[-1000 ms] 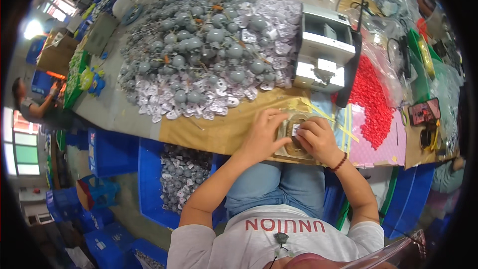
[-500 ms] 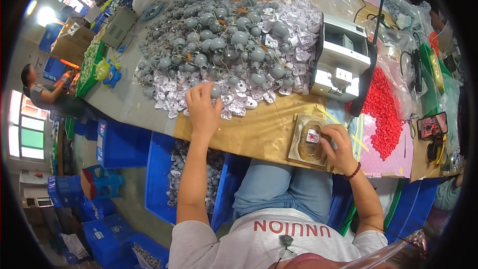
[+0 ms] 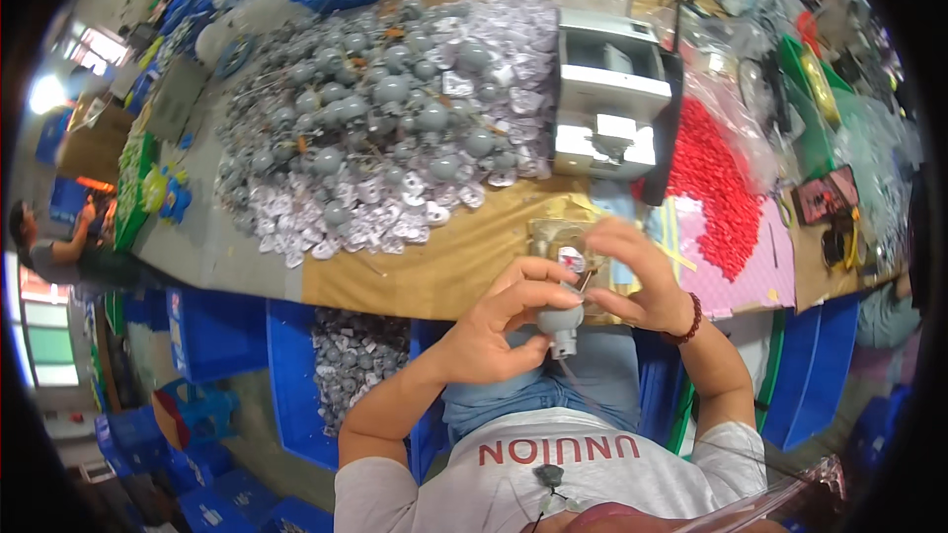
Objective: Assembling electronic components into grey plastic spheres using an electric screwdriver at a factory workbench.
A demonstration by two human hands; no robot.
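Note:
My left hand (image 3: 504,321) is closed round a grey plastic part (image 3: 562,320) with a rounded body and a narrow stem, just in front of the table's near edge. A thin wire trails from it. Beside it, my right hand (image 3: 647,281) has thumb and forefinger apart, close to the grey part and a thin pale strand. Behind the hands lies a square metal fixture (image 3: 541,233), partly hidden by my fingers. In its hollow sits a small white plastic piece (image 3: 571,258) with a red spot.
A heap of grey round parts (image 3: 365,99) and white pieces (image 3: 341,227) covers the table at left. A white machine (image 3: 612,89) stands behind the fixture, with small red parts (image 3: 716,188) to its right. Below the table is a blue bin (image 3: 291,385). Another person (image 3: 54,252) is at far left.
My left hand has come from the heap to the fixture, now holding a grey part. My right hand has lifted off the white piece and opened. The view has shifted.

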